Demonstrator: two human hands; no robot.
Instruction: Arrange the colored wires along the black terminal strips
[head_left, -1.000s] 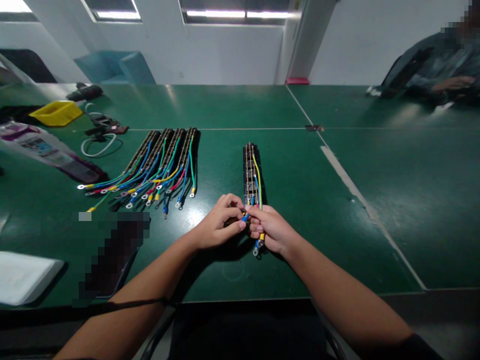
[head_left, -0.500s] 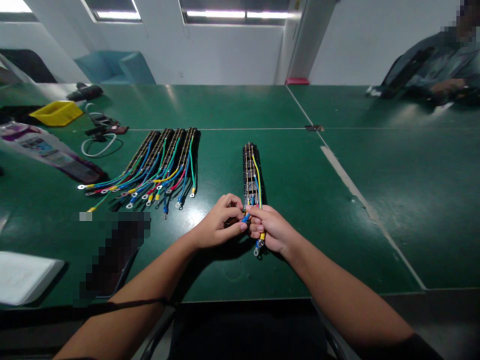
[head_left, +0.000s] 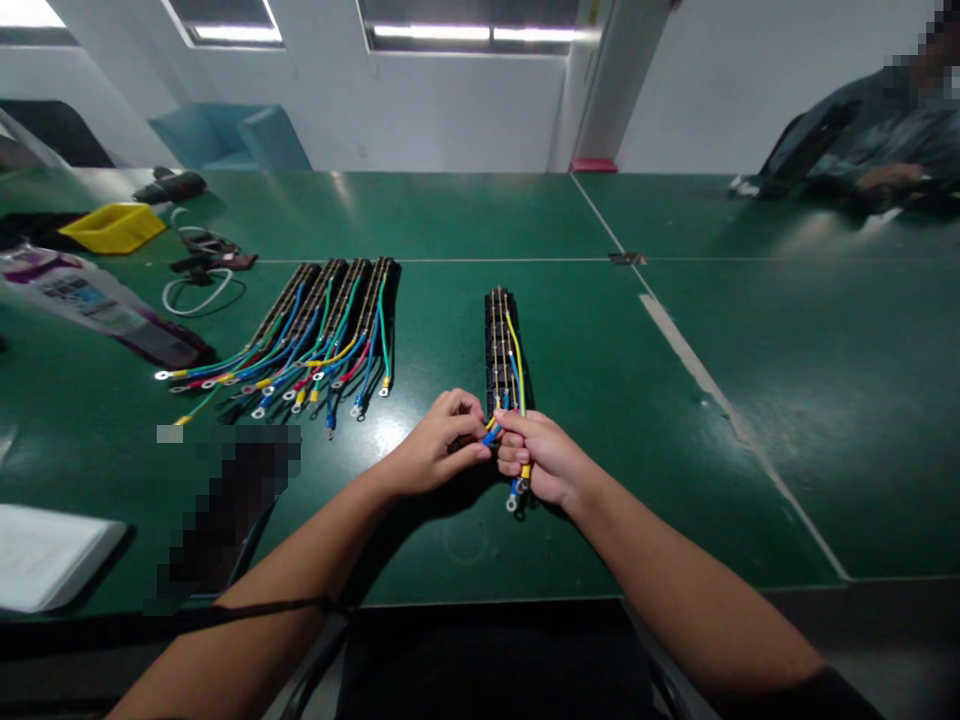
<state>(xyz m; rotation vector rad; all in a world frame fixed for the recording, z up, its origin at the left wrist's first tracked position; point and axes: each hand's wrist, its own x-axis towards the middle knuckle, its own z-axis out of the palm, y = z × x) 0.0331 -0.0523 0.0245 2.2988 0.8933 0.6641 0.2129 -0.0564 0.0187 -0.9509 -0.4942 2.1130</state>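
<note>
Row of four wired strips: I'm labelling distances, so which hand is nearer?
Left. The left hand is right of the strips, lower in view; the right hand is farther right.

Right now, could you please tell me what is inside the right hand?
A yellow wire enters the right hand from the far side; ring terminals emerge nearer. The fingers cover what lies between.

Terminal strip: near end hidden behind left hand and right hand.
White packet: cut off by left edge.
Co-worker: cut off at right edge; hands blurred.
Dark slab: mostly pixelated.
</note>
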